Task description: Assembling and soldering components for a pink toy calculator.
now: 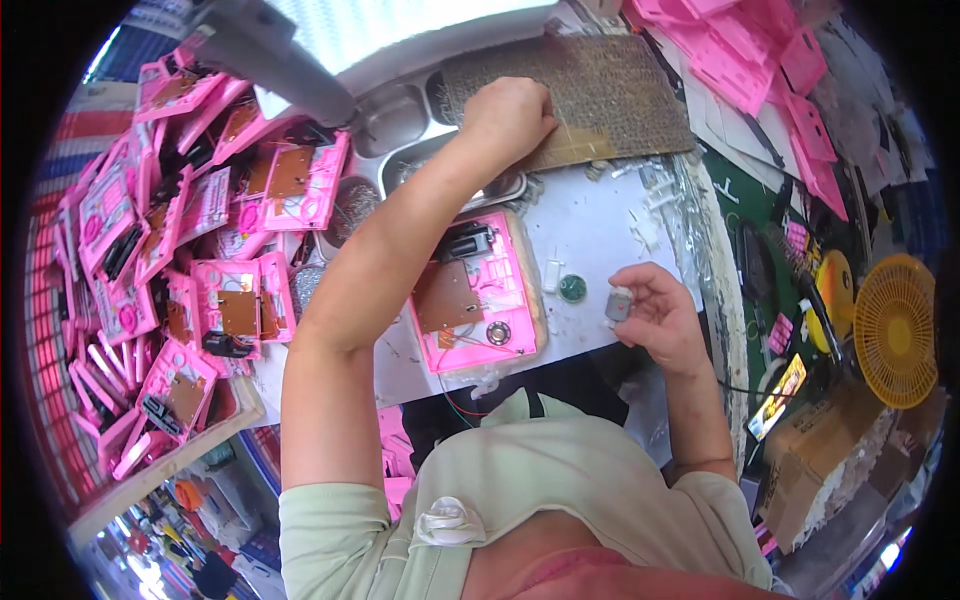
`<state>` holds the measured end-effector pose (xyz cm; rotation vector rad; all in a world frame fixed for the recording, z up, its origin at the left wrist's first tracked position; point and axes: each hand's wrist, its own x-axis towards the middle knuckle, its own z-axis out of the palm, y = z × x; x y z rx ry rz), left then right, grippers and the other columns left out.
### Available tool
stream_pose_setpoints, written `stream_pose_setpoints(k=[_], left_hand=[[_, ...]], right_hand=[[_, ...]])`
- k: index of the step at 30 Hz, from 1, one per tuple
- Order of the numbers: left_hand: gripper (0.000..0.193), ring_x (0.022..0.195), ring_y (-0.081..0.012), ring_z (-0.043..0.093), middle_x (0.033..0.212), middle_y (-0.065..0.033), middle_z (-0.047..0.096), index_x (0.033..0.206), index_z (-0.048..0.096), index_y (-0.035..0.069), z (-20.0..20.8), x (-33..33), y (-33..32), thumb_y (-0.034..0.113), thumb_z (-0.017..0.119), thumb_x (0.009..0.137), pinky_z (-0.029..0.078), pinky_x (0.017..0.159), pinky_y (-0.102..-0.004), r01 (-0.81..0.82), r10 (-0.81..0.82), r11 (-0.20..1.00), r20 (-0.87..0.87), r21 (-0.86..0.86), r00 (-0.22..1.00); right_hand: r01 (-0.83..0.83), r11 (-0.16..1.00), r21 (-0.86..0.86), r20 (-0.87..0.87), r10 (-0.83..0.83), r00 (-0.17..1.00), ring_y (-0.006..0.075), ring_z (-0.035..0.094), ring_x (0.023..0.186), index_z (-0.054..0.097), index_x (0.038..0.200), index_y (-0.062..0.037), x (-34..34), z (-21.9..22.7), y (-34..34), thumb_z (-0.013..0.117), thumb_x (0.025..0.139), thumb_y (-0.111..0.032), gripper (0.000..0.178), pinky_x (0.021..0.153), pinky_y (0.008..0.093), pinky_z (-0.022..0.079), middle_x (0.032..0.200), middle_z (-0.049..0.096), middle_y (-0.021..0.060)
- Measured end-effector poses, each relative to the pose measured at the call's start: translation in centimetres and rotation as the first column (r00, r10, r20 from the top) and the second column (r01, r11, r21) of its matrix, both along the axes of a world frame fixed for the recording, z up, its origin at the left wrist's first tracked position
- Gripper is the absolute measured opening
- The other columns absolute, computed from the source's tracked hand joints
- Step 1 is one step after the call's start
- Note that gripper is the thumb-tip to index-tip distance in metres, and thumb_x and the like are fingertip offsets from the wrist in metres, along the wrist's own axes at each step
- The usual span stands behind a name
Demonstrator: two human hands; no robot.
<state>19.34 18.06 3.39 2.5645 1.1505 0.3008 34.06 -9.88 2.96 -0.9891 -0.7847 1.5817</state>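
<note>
Inside pinch of right hand (662,322), left of palm: small gray block (618,305); left hand (510,115): hold unclear.

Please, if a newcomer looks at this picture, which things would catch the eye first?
Probably first the heap of bright pink plastic casings with brown boards, filling the left side. Next, the open pink casing on the white work surface in the centre, left of the right hand, which holds a small grey part. At far right, the round yellow slotted basket also stands out.
</note>
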Motion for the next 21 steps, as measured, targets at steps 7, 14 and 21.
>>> stream_pose_setpoints(k=[7,14,21], left_hand=[[0.022,0.094,-0.0364,0.072,0.095,-0.0170,0.075,0.093,0.079,0.009,0.2,0.5,0.8,0.028,0.076,0.083,0.057,0.084,-0.0480,0.013,-0.014,1.000,-0.060,-0.021,0.998],[0.021,0.095,-0.0374,0.072,0.097,-0.0179,0.075,0.094,0.079,0.009,-0.6,1.5,0.9,0.024,0.073,0.081,0.058,0.085,-0.0487,-0.002,0.001,1.000,-0.074,-0.014,0.997],[0.027,0.091,-0.0395,0.072,0.096,-0.0219,0.074,0.089,0.077,0.003,-1.2,1.6,0.2,0.028,0.071,0.080,0.059,0.081,-0.0494,0.117,-0.099,0.979,-0.113,0.165,0.989]], right_hand=[[-0.029,0.999,0.023,0.001,0.029,1.000,0.0075,0.061,0.085,0.059,0.129,0.0031,-0.2,0.4,-0.4,0.078,0.081,0.006,0.052,0.068,0.0194,0.050,0.102,0.065,0.0043],[-0.030,0.999,0.026,-0.009,0.030,1.000,0.0081,0.061,0.086,0.058,0.130,0.0041,-1.0,0.5,-0.8,0.077,0.081,0.008,0.052,0.067,0.0204,0.049,0.100,0.066,0.0050],[-0.035,0.999,0.038,-0.011,0.035,0.999,0.0081,0.060,0.087,0.058,0.131,0.0041,-1.5,0.9,-0.8,0.076,0.081,0.010,0.053,0.072,0.0203,0.049,0.104,0.065,0.0054]])
